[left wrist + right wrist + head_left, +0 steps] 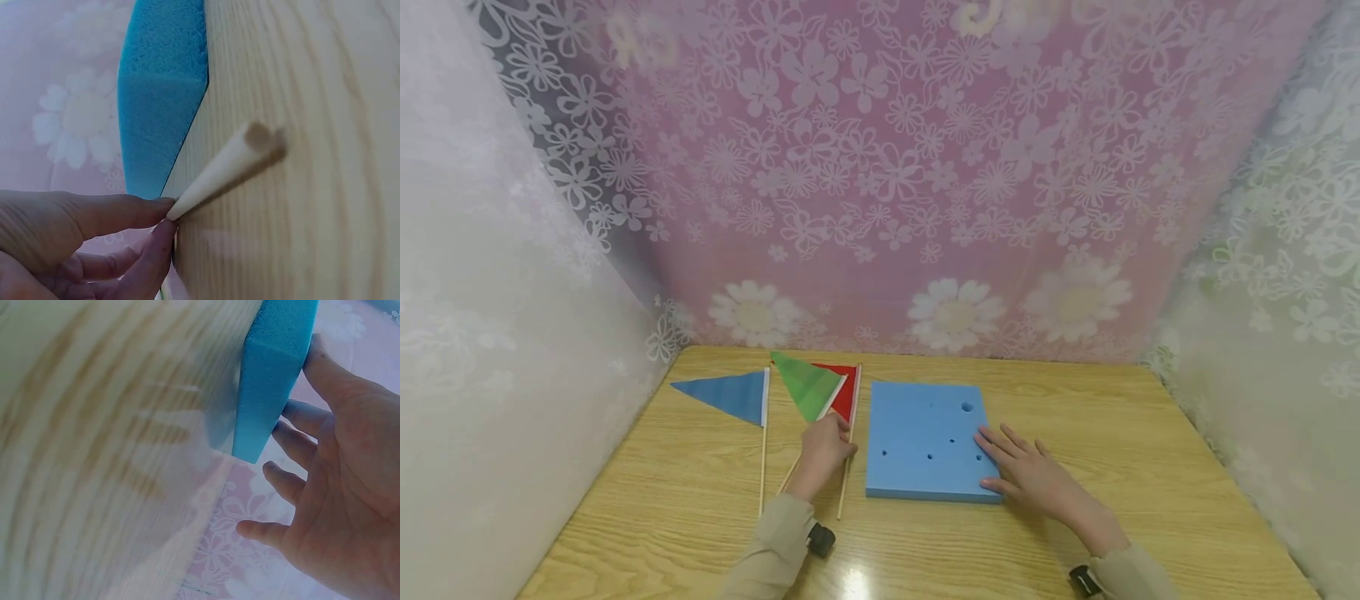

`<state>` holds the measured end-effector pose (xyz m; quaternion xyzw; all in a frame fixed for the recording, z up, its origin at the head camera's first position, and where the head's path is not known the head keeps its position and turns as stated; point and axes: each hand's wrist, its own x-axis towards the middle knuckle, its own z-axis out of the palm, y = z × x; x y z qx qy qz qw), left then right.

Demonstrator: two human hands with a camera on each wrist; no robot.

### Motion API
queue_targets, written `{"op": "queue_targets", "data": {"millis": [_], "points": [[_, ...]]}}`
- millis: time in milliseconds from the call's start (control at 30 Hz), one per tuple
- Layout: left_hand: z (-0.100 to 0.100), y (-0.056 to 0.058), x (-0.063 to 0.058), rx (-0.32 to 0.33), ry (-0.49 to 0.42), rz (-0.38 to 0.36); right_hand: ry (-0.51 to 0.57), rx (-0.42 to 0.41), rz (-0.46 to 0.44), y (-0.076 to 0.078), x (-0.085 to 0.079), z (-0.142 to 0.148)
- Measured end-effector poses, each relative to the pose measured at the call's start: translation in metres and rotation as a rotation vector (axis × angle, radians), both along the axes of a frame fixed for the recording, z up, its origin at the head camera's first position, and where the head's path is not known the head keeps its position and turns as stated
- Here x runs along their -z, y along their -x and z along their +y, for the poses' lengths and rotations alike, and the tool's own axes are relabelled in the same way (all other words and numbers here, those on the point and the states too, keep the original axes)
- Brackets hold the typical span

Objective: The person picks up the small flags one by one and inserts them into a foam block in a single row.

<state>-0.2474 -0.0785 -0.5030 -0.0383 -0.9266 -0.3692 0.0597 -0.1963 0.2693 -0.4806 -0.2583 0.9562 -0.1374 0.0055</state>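
Note:
My left hand (pixel 823 450) pinches the thin wooden stick (pixel 215 169) of the red flag (pixel 846 398) between thumb and fingertips, low over the tabletop. A green flag (pixel 808 385) overlaps the red one, and part of its stick is hidden under this hand. To the left lies a blue flag (pixel 730 396) on its own stick. My right hand (pixel 1037 479) rests with spread fingers on the right edge of a blue foam block (pixel 910 417), which has several holes in its top. In the right wrist view those fingers (pixel 306 417) reach along the block's side.
Everything lies on a wood-grain table (pixel 1120 425). Behind it hangs a pink flowered cloth (pixel 880 208), with pale flowered side walls (pixel 1285 333) to left and right. A dark wrist strap (pixel 822 540) sits on the left sleeve.

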Motion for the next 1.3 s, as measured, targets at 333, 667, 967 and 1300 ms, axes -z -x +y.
{"op": "queue_targets", "data": {"millis": [333,667,967,1300], "points": [[-0.005,0.002,-0.001,-0.073,-0.126,-0.064,0.002,0.002,-0.024,0.001,0.001,0.000],[-0.012,0.007,-0.016,-0.012,-0.358,-0.120,0.000,0.006,-0.009,0.000,0.003,0.002],[0.003,0.008,-0.034,0.089,-0.595,-0.049,0.001,0.004,-0.001,-0.001,0.003,0.004],[0.045,0.009,-0.053,0.173,-0.648,0.058,-0.014,0.000,0.013,0.001,0.004,0.001]]}}
